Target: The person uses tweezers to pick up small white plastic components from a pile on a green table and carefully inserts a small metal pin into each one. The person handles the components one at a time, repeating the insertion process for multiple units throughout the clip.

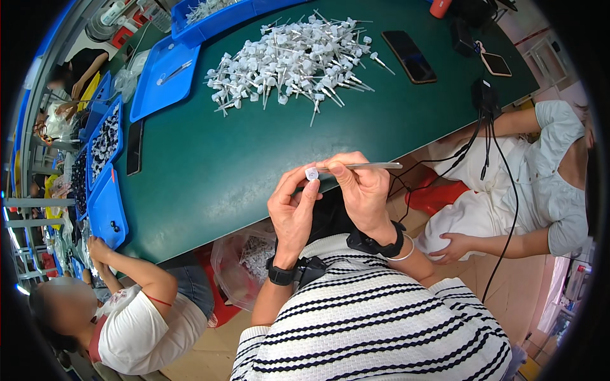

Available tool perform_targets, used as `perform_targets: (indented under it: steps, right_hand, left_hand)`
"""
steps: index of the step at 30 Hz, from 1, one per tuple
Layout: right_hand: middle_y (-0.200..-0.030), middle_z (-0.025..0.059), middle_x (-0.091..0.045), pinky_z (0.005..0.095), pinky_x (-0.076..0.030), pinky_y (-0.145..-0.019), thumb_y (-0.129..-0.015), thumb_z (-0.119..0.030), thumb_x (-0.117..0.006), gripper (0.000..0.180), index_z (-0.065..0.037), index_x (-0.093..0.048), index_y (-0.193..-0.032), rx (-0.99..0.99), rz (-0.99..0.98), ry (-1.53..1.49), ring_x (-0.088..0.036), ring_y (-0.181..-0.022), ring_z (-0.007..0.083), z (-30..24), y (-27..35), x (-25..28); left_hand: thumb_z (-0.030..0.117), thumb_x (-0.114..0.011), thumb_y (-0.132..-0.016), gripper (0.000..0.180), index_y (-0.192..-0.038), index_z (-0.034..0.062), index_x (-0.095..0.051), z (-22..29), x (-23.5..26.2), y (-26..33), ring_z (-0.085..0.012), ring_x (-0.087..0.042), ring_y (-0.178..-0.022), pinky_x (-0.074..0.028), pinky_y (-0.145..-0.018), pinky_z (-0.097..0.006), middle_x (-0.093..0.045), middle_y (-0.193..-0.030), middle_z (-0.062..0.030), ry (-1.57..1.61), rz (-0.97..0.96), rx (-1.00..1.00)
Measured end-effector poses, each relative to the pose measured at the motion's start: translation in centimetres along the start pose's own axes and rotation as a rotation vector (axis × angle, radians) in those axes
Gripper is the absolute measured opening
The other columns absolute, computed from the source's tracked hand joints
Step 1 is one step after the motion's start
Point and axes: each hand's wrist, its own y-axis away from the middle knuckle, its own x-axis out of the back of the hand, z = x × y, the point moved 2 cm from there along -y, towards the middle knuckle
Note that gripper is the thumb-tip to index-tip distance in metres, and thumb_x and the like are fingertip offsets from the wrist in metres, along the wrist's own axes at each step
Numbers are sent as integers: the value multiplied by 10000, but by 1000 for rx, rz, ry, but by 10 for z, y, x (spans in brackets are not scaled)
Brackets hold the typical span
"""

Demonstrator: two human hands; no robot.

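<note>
Head view: the left hand (293,209) pinches a small white plastic cap (311,174) between thumb and fingertips, just above the near edge of the dark green table (210,165). The right hand (363,188) is closed around a thin metal rod (365,166) that runs level from the cap out to the right — the two pieces meet at the cap, though whether the rod is seated inside it is hard to tell at this size. Farther back on the table lies a heap of white capped pins (298,60). Left of it sits a flat blue tray (164,79), and a blue bin (216,16) stands at the far edge. Two dark phones (410,56) rest to the right of the heap. Below the table edge, beside the left forearm, a clear plastic bag (244,260) holds more white parts — no label shows on it.
</note>
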Motion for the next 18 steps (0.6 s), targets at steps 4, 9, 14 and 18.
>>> perform_targets:
  steps: [4,9,14,18]
  right_hand:
    - [-816,92,-701,272,-511,-556,-910,-91,-642,124,24,-663,-867,-39,-21,56,-675,-640,197,-4,-1,2]
    - [-782,87,-680,289,-489,-539,-897,-84,-651,122,28,-658,-850,-17,-56,30,-640,-610,208,-7,-5,1]
    - [-761,85,-660,295,-472,-528,-885,-70,-656,105,29,-652,-849,13,-174,102,-608,-591,214,-10,-13,1]
    - [-755,85,-656,299,-467,-521,-887,-72,-654,108,27,-650,-842,-11,-163,134,-602,-582,220,-13,-13,0]
  left_hand:
    - [35,-625,-915,236,-1144,-22,-647,1,1,-2,-108,-586,-877,-546,-677,-223,-596,-1124,-92,15,-24,9]
    - [26,-629,-908,234,-1136,-26,-647,1,3,-1,-110,-591,-846,-536,-678,-224,-603,-1110,-92,-20,-29,-14]
    - [15,-634,-901,237,-1134,-30,-644,-3,7,-1,-103,-598,-812,-528,-694,-224,-629,-1045,-83,-242,-18,-132]
    - [-21,-639,-888,274,-1161,-31,-618,-6,6,0,-88,-598,-815,-523,-700,-213,-634,-1029,-78,-99,19,-49]
